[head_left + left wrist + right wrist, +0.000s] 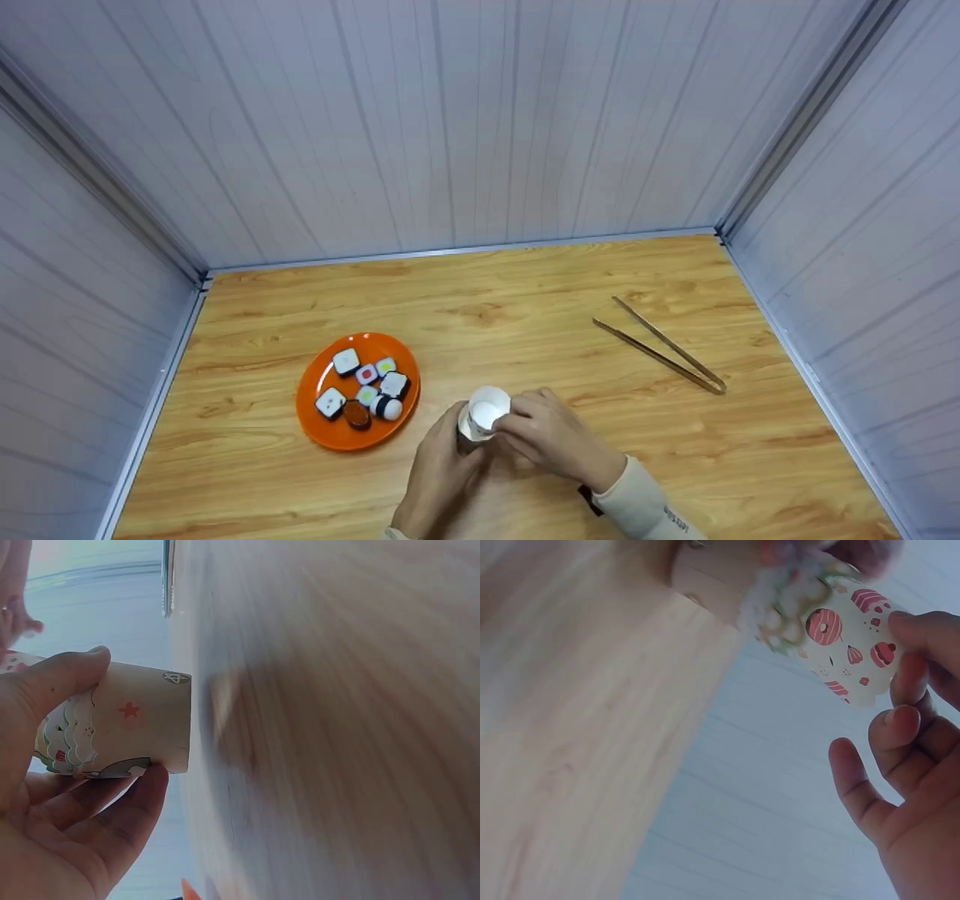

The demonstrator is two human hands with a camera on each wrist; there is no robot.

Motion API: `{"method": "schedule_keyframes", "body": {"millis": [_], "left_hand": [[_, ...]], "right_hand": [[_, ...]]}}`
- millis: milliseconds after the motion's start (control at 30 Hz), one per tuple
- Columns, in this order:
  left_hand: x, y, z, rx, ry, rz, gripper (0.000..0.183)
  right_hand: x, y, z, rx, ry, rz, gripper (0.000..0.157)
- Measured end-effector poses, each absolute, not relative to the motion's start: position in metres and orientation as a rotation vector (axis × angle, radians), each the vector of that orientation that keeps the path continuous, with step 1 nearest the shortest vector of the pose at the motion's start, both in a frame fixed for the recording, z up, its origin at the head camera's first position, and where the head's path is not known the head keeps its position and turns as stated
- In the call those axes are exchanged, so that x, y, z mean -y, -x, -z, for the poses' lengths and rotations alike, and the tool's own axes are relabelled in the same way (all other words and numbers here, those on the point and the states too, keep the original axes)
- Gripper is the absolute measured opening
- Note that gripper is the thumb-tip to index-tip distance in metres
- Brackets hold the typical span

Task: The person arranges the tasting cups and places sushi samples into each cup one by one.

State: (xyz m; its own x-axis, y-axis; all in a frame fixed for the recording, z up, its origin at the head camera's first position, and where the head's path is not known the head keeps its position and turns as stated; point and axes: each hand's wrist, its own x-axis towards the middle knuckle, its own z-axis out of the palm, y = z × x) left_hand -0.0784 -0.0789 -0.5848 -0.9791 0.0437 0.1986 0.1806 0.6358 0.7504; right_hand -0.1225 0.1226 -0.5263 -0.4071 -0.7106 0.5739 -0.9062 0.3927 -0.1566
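In the head view my left hand (436, 466) grips a paper cup (142, 720) printed with an orange star and scalloped artwork. A second paper cup (855, 652), white with red doughnuts and cakes, stands partly inside the first. My right hand (551, 436) pinches this upper cup at its rim between thumb and index finger, its other fingers loosely bent. Seen from the left wrist, the lower cup's base hangs just off the tabletop or touches it; I cannot tell which. The cups' inside (489, 411) looks white.
An orange plate (322, 435) with several sushi pieces (394, 384) sits on the wooden table (247, 480) to the left. Metal tongs (667, 352) lie spread at the right. Pale panelled walls (480, 135) enclose the back and sides.
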Motion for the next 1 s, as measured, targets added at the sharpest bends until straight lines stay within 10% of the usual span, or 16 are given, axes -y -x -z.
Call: {"method": "schedule_keyframes", "body": {"millis": [1000], "left_hand": [[0.081, 0.080, 0.578, 2.809, 0.027, 1.334, 0.065]], "right_hand": [[-0.024, 0.276, 0.546, 2.683, -1.294, -0.017, 0.011]]}}
